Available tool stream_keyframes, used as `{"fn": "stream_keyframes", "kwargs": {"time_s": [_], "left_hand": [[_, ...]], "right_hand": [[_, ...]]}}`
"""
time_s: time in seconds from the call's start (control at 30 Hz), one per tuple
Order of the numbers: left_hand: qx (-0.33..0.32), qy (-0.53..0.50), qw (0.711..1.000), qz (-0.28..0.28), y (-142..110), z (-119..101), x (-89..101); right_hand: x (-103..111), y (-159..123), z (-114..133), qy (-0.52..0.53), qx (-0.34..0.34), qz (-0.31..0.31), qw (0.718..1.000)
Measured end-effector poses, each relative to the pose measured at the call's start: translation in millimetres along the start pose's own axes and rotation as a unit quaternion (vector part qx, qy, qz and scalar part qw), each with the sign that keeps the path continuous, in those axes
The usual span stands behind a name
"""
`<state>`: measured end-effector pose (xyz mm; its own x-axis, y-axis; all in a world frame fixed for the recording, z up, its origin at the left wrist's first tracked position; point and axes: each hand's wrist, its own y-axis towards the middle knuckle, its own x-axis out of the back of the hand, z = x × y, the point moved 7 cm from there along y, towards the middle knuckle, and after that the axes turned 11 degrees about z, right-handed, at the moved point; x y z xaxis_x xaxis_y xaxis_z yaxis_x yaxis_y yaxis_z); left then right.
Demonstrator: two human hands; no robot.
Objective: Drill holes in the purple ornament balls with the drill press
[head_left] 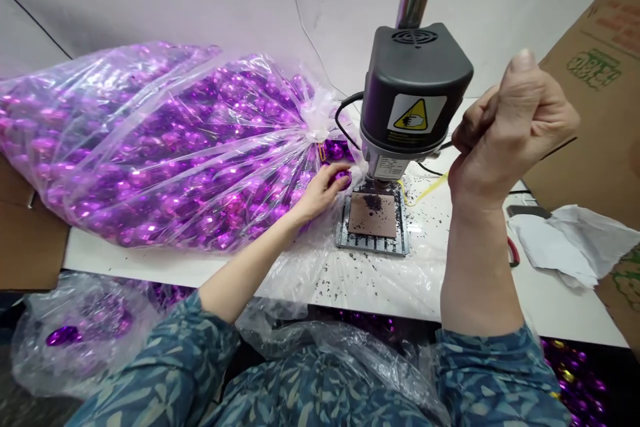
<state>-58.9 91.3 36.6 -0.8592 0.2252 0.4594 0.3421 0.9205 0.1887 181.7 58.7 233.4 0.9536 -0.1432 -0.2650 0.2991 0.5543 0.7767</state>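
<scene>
My left hand [323, 188] reaches to the tied mouth of a big clear plastic bag [150, 140] full of shiny purple balls, and its fingers close round one purple ball [343, 178]. A small bench drill press [413, 97] with a black motor head stands just right of that hand. Its metal base plate [373, 217] carries a brown pad covered in dark shavings. My right hand [505, 130] is raised in a fist beside the drill head, wrapped round the machine's lever, which is mostly hidden.
White table [550, 300] strewn with dark chips. Crumpled white paper [565, 240] lies at right, below a cardboard box [605, 80]. More clear bags with purple balls [75, 333] sit below the table edge. A cardboard box [25, 233] stands at left.
</scene>
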Motion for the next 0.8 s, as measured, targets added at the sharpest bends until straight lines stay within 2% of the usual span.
{"fn": "stream_keyframes", "kwargs": {"time_s": [0.07,0.13,0.27,0.43,0.53,0.6,0.63,0.7,0.8], "left_hand": [[0.024,-0.194,0.981,0.018,-14.5,-1.0,-3.2],[0.056,-0.318,0.946,0.040,-27.3,-0.1,-12.2],[0.108,-0.431,0.895,0.043,-45.2,2.0,-28.3],[0.202,-0.573,0.793,0.040,-60.4,-7.7,-47.9],[0.216,-0.613,0.760,0.026,-66.1,-16.8,-53.5],[0.208,-0.609,0.765,0.017,-68.8,-17.2,-56.1],[0.198,-0.592,0.781,0.011,-69.6,-15.6,-56.4],[0.160,-0.520,0.839,-0.010,-70.0,-10.7,-53.3],[0.068,-0.329,0.941,-0.045,-68.5,-8.4,-45.0]], "right_hand": [[0.4,0.5,-1.0,0.002,0.006,-0.003,1.000],[0.1,1.3,-1.5,0.004,0.014,-0.003,1.000],[-1.7,3.0,-0.3,0.013,0.025,-0.002,1.000],[-4.0,3.6,0.6,0.005,0.009,0.009,1.000],[-4.5,3.3,1.6,-0.005,0.021,0.010,1.000],[-4.8,3.2,1.7,-0.007,0.028,0.006,1.000],[-5.2,3.2,1.0,-0.007,0.026,0.004,1.000],[-5.4,3.4,-0.3,-0.006,0.022,-0.003,1.000],[-5.5,4.0,-1.6,-0.008,0.025,-0.009,1.000]]}}
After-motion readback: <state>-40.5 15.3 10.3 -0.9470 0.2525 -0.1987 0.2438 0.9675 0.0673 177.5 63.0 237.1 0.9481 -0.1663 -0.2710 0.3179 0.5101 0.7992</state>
